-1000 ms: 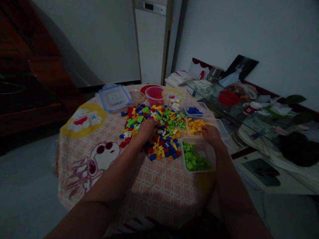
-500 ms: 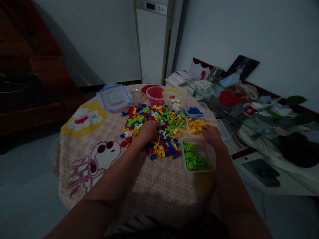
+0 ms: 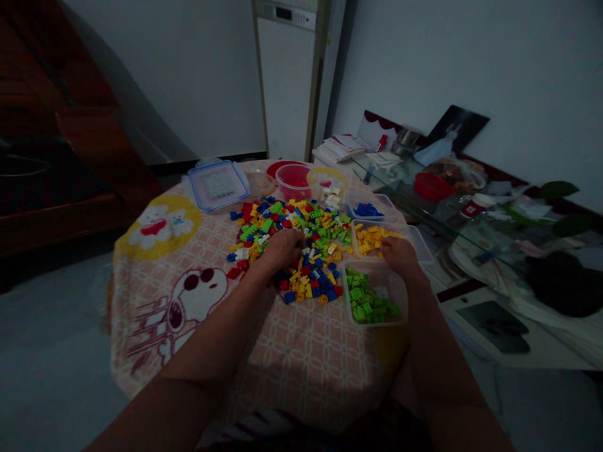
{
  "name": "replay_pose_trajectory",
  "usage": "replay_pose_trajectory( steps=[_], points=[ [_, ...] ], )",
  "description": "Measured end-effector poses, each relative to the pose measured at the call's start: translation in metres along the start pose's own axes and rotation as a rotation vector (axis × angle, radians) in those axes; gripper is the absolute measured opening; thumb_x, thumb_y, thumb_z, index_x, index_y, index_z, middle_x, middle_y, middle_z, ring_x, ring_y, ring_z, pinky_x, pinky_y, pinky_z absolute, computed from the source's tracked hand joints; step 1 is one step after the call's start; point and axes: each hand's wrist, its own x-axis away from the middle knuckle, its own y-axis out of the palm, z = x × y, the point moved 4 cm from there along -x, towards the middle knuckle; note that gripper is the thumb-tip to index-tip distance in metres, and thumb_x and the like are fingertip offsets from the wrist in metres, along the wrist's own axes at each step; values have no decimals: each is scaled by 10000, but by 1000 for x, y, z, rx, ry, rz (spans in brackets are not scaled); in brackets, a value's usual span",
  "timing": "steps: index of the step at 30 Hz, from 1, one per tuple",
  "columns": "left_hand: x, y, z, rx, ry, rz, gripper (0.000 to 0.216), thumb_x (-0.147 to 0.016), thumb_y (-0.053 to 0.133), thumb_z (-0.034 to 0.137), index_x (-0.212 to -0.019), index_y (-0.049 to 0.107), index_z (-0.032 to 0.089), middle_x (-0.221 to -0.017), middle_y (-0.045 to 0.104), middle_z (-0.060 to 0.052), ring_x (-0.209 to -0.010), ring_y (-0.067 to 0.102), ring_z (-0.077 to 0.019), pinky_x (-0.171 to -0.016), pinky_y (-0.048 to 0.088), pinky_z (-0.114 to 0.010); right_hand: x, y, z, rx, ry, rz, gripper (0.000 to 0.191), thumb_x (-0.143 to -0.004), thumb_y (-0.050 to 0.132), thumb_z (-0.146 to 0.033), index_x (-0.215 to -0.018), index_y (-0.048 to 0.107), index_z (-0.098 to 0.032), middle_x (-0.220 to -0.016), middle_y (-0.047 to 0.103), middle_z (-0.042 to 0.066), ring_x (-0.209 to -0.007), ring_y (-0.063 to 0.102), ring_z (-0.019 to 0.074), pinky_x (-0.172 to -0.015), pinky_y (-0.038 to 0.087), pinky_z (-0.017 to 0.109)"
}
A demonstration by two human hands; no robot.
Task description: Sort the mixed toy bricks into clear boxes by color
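A heap of mixed toy building bricks (image 3: 320, 279) in red, yellow, blue, green and white covers the middle of the round table. My left hand (image 3: 284, 248) rests in this heap, fingers curled down among the bricks; its fingertips are partly hidden. Over the right side of a clear box of yellow bricks (image 3: 370, 238) is my right hand (image 3: 398, 255), its fingers bent together. Whatever either hand pinches is too small and dark to make out. Nearer me stands a clear box of green bricks (image 3: 370, 301), and farther back one of blue bricks (image 3: 366, 209).
White bricks (image 3: 333, 197) sit behind the heap, near a pink-red round tub (image 3: 294, 182). A blue-rimmed lid (image 3: 219, 185) lies at the back left. The patterned tablecloth (image 3: 301, 364) covers the table. A cluttered glass table (image 3: 438, 216) stands to the right.
My left hand has shifted very slightly within the heap. The right hand stays at the yellow bricks' box, and the boxes have not moved.
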Motion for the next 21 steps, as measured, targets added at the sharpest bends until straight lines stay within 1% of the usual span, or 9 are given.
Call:
replay_pose_trajectory(
  steps=[5,9,12,14,15,18,20,21],
  points=[
    [-2,0,-5,27,22,14,278,-749,621,88,-929,799,202,-958,806,-57,-905,731,-216,-810,529,-277,-1,2,2,-20,-10,25,372,-968,503,-202,-1226,761,-126,-1285,754,172,-1168,690,291,-1010,498,362],
    [-4,-3,-10,119,34,82,279,-763,619,113,-957,800,199,-968,812,-44,-896,732,-202,-824,534,-272,-1,3,3,-28,-19,26,372,-958,506,-203,-1215,766,-130,-1271,761,169,-1157,692,291,-1010,502,364],
    [-2,-7,-2,231,44,128,252,-796,629,136,-974,800,187,-939,806,-46,-849,722,-187,-806,537,-274,-1,2,2,-29,-19,39,364,-945,513,-193,-1190,777,-143,-1241,773,161,-1148,695,289,-1011,504,366],
    [1,-9,12,319,83,158,232,-808,644,144,-978,796,190,-928,799,-39,-815,708,-172,-783,539,-268,-1,1,2,-30,-11,49,366,-944,513,-190,-1195,777,-152,-1243,773,155,-1149,694,285,-1011,504,364],
    [3,-8,23,362,126,150,227,-813,650,143,-982,793,193,-933,797,-36,-808,702,-166,-772,539,-264,0,1,2,-29,-8,46,368,-944,513,-190,-1199,776,-154,-1249,771,154,-1150,694,284,-1009,503,362],
    [14,-3,59,471,278,144,224,-821,653,107,-972,791,197,-943,783,-35,-806,691,-153,-778,537,-254,-1,1,1,-21,-11,25,369,-949,512,-195,-1205,776,-153,-1258,767,155,-1150,695,286,-1003,503,358],
    [23,4,83,517,394,112,241,-854,633,91,-1010,786,193,-957,773,-43,-848,701,-155,-810,536,-255,0,0,1,-23,-12,23,371,-950,517,-196,-1214,774,-153,-1268,765,154,-1158,694,289,-1001,503,357],
    [27,8,93,528,441,108,227,-869,627,92,-1000,783,192,-962,771,-49,-864,704,-159,-824,536,-258,0,0,1,-25,-8,25,373,-951,518,-195,-1221,772,-153,-1277,762,153,-1165,692,290,-1002,503,357]
  ],
)
